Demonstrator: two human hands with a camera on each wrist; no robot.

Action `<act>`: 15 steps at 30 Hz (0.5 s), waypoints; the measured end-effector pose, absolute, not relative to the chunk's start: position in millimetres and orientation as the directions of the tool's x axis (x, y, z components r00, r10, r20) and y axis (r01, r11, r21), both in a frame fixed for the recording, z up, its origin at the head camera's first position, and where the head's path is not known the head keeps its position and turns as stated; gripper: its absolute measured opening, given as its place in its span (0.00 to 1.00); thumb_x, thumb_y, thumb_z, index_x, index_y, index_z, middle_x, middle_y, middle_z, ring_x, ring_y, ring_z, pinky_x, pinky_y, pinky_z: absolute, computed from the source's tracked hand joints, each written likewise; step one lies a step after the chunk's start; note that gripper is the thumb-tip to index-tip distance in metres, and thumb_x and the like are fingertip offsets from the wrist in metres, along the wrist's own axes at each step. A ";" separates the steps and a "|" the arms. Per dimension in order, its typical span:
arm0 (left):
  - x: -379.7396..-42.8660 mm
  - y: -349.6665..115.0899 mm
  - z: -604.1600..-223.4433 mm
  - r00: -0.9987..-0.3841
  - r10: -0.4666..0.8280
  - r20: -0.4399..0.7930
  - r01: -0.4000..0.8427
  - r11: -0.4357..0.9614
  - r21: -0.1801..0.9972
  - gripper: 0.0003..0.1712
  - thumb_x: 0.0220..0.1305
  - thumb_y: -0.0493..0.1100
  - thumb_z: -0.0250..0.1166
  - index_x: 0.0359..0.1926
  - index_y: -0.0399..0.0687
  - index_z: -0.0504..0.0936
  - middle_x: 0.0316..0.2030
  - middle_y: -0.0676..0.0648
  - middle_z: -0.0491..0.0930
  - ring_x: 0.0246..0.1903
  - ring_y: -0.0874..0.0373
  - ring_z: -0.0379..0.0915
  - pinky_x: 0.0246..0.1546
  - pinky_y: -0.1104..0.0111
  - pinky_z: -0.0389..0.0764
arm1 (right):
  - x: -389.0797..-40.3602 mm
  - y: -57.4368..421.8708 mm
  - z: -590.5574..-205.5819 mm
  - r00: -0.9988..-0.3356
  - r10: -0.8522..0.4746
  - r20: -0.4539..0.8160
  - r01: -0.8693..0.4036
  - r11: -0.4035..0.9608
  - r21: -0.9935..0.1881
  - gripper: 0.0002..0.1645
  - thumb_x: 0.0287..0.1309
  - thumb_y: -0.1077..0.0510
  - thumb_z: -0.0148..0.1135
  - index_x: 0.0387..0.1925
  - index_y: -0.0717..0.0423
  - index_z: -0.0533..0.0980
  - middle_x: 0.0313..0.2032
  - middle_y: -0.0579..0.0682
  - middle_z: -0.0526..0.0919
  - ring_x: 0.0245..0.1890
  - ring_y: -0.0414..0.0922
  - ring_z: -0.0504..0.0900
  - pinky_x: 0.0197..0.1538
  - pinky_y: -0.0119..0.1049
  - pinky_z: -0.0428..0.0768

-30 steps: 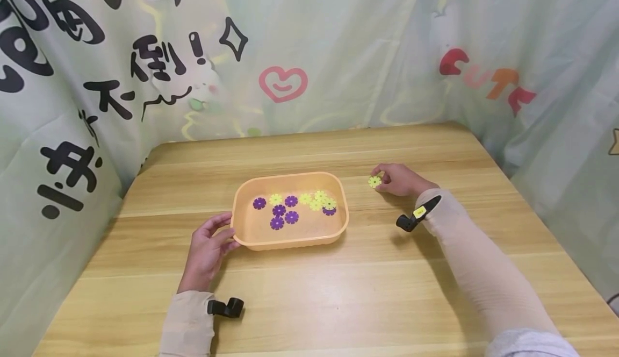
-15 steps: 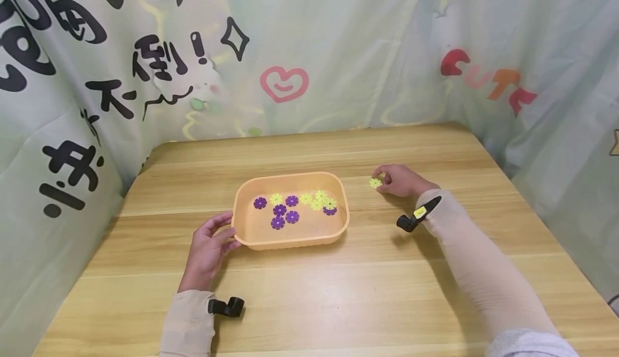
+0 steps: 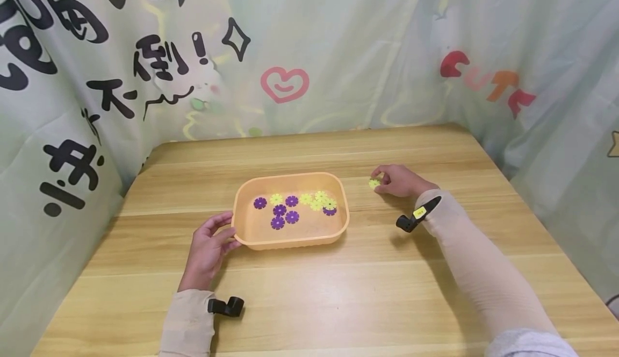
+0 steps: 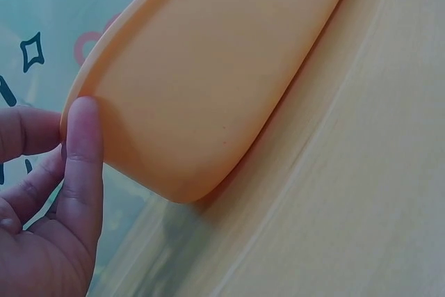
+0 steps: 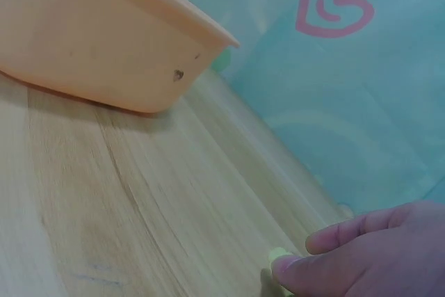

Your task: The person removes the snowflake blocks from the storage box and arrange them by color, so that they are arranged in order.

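Observation:
My left hand [image 3: 207, 249] pinches the left end of an orange plastic tray [image 3: 290, 240]; in the left wrist view, the thumb [image 4: 84, 137] lies against the outer wall just below the rim. Inside the tray are several purple notched discs [image 3: 292, 217] and several yellow ones, a few overlapping at the right end. To the right of the tray, my right hand [image 3: 400, 180] holds a yellow notched disc [image 3: 374, 183] between thumb and fingers, close to the tabletop. Only a small edge of this yellow disc [image 5: 279, 252] shows beside the thumb in the right wrist view.
The tray stands on a wood-grain table [image 3: 309, 292]. Behind and at both sides of the table hangs a pale printed curtain [image 3: 338, 50], near the table's back edge. Each wrist wears a black camera mount [image 3: 226, 307].
The yellow disc in my right hand has tilted and dropped very slightly, so less of its face shows. The left hand and the tray stay as they were.

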State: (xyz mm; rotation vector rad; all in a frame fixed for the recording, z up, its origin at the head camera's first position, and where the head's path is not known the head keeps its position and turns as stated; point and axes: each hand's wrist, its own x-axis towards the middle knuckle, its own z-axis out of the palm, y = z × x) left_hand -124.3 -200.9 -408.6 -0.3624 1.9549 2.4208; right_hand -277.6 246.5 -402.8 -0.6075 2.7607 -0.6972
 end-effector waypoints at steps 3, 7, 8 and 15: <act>-124.5 -201.6 -408.4 -0.973 -0.135 -0.188 -0.156 -0.217 0.964 0.23 0.64 0.23 0.55 0.60 0.30 0.68 0.47 0.44 0.68 0.27 0.59 0.76 0.29 0.72 0.86 | -275.7 242.9 -399.4 -0.885 -0.452 -0.115 -0.334 0.787 -0.519 0.23 0.59 0.57 0.67 0.54 0.62 0.74 0.32 0.50 0.80 0.32 0.45 0.77 0.38 0.42 0.78; -124.4 -201.6 -407.6 -0.972 -0.135 -0.194 -0.162 -0.216 0.963 0.23 0.64 0.23 0.55 0.61 0.30 0.68 0.48 0.44 0.68 0.28 0.59 0.76 0.29 0.72 0.86 | -274.7 238.3 -394.1 -0.879 -0.467 -0.095 -0.349 0.765 -0.541 0.23 0.60 0.59 0.66 0.55 0.63 0.74 0.32 0.49 0.81 0.33 0.45 0.78 0.40 0.43 0.80; -124.3 -201.6 -407.7 -0.971 -0.137 -0.194 -0.162 -0.215 0.963 0.23 0.64 0.23 0.55 0.61 0.30 0.68 0.48 0.44 0.68 0.28 0.59 0.76 0.29 0.72 0.86 | -275.0 237.0 -393.0 -0.878 -0.472 -0.086 -0.356 0.761 -0.542 0.23 0.60 0.59 0.66 0.55 0.63 0.74 0.31 0.49 0.81 0.33 0.46 0.79 0.41 0.44 0.80; -124.0 -200.7 -407.1 -0.969 -0.137 -0.204 -0.170 -0.224 0.959 0.23 0.64 0.23 0.55 0.60 0.31 0.69 0.48 0.44 0.68 0.30 0.58 0.76 0.29 0.71 0.86 | -277.0 227.5 -385.4 -0.866 -0.497 -0.055 -0.399 0.753 -0.524 0.23 0.61 0.60 0.64 0.56 0.65 0.73 0.30 0.48 0.81 0.33 0.47 0.79 0.41 0.47 0.81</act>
